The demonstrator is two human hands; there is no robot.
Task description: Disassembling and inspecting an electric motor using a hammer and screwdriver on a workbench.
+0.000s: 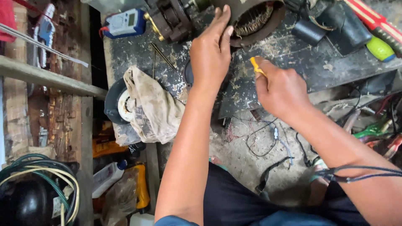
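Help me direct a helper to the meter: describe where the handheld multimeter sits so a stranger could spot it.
On the dark, grimy workbench, look to the far left corner, left of the motor housing under the left hand. The multimeter lies there: the only blue-and-white boxy device with a small screen.

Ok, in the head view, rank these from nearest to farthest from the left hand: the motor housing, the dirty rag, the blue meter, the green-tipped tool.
1. Motor housing: top centre; the left hand rests its fingertips on its rim.
2. Dirty rag: lower left of the hand, draped over the bench edge.
3. Blue meter: upper left, at the bench's back corner.
4. Green-tipped tool: far right, beyond the right hand.
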